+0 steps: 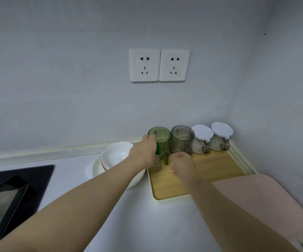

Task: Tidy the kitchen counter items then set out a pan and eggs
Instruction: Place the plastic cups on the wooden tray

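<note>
On a wooden tray (pixel 217 166) in the counter's far right corner stand a green ribbed tumbler (pixel 162 137), a grey ribbed tumbler (pixel 182 139) and two white-lidded jars (pixel 202 140) (pixel 220 138). My left hand (pixel 145 150) grips the green tumbler from its left side. Just in front of the grey tumbler is my right hand (pixel 182 165), fingers curled near that tumbler's handle; whether it holds the handle is hidden. No pan or eggs show.
A stack of white bowls (pixel 115 157) sits left of the tray, under my left forearm. A black cooktop (pixel 16 188) fills the left edge. A pink mat (pixel 267 200) lies at the right. Two wall sockets (pixel 158 64) hang above.
</note>
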Demonstrator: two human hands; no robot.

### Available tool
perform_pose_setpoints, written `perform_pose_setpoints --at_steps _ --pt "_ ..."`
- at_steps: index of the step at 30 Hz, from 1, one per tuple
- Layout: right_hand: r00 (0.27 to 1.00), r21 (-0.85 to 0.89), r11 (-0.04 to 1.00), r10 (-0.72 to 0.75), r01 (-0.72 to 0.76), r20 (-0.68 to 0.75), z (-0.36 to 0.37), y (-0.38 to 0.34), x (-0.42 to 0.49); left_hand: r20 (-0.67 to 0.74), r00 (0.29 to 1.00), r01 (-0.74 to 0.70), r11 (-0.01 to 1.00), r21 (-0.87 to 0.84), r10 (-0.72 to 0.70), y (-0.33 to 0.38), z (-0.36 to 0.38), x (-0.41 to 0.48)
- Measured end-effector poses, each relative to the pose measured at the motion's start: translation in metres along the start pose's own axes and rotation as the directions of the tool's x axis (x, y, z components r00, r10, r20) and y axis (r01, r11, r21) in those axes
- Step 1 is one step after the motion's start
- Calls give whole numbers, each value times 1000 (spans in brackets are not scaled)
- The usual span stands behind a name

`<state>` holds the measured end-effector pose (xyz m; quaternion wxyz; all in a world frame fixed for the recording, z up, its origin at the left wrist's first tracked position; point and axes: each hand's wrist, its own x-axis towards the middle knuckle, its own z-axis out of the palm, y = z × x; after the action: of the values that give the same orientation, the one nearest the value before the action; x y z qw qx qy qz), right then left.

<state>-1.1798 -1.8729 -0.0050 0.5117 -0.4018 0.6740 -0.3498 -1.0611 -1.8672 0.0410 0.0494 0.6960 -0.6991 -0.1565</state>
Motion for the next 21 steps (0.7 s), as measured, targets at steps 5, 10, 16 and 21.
perform_pose_setpoints --at_steps 5,10,16,21 --pt "999 -17 1000 0 0 37 -6 1 4 -30 999 23 999 37 -22 -7 11 11" --pt "999 -12 1000 10 -9 37 -9 -1 10 -49 999 18 997 81 -14 -7 13 21" --pt "999 -26 1000 10 -9 53 -7 -2 8 -121 993 8 992 124 7 -8 21 25" --pt "999 -39 999 4 -2 54 -7 -5 2 -101 995 -16 998 67 23 -13 23 21"
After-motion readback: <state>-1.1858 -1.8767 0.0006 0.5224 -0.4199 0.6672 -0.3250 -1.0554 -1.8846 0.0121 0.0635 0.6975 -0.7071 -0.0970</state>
